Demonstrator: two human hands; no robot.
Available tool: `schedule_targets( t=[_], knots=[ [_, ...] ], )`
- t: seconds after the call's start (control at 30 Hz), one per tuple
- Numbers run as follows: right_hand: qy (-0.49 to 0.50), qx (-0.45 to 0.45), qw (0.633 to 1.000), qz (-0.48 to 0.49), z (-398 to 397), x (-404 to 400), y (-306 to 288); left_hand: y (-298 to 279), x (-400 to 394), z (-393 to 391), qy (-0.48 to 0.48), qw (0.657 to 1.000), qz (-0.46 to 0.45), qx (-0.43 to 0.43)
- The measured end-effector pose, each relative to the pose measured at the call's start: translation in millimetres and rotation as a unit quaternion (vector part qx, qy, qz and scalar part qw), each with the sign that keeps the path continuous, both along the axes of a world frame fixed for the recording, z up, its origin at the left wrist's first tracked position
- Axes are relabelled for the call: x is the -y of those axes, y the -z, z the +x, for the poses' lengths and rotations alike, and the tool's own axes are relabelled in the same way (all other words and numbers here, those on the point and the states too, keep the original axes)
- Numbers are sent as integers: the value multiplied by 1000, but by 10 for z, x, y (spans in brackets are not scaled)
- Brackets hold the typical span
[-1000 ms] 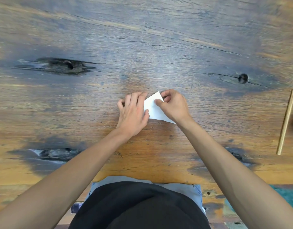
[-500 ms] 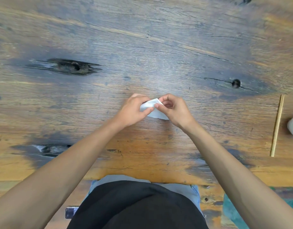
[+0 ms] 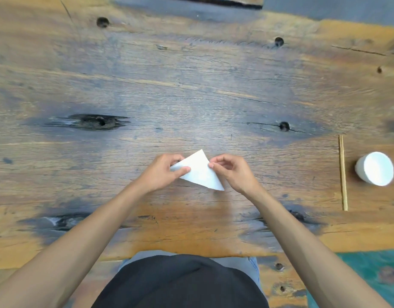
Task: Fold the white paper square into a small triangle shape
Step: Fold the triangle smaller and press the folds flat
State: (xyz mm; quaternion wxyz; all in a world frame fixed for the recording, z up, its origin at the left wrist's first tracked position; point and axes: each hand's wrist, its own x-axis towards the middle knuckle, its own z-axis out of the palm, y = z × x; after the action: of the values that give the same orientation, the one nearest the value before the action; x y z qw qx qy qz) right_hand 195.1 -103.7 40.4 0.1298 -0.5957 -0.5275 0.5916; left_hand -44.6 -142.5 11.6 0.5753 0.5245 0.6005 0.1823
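Now both hands pinch a white paper (image 3: 198,172) triangle over the table (image 3: 191,96): left hand (image 3: 161,172) at its left corner, right hand (image 3: 230,172) at its right edge. Light, floppy; best gripped by edges.

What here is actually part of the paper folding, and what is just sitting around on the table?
Part of the job:
- white paper, already a triangle
- left hand, pinching its left corner
- right hand, fingertips on its right edge

Just lying about:
- chopsticks
- white cup
- wooden table
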Motion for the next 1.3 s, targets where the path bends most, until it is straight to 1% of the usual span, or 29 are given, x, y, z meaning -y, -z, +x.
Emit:
schedule_targets(
  t=[0.1, 0.2, 0.3, 0.47, 0.73, 1.0, 1.3],
  knots=[
    [10, -27, 1000, -9, 141, 53, -64, -102, 7, 70, 3, 1000, -9, 8],
    [-22, -41, 999, -29, 298, 105, -95, -222, -2, 180, 14, 1000, -1, 3],
    [-48, -37, 998, -22, 475, 153, -98, -314, -19, 325, 18, 1000, 6, -4],
    [-7, -49, 999, -2, 837, 170, -131, -369, -47, 629, 8, 1000, -15, 12],
    [80, -40, 996, 13, 1657, 95, -164, -390, -249, 1283, 26, 999, -40, 12],
    [107, -6, 994, 19, 2425, 89, -141, -509, -710, 2059, 13, 999, -32, -17],
    [160, 23, 987, 7, 3089, 107, 19, -525, -1208, 2806, 51, 997, -24, -45]
  ],
)
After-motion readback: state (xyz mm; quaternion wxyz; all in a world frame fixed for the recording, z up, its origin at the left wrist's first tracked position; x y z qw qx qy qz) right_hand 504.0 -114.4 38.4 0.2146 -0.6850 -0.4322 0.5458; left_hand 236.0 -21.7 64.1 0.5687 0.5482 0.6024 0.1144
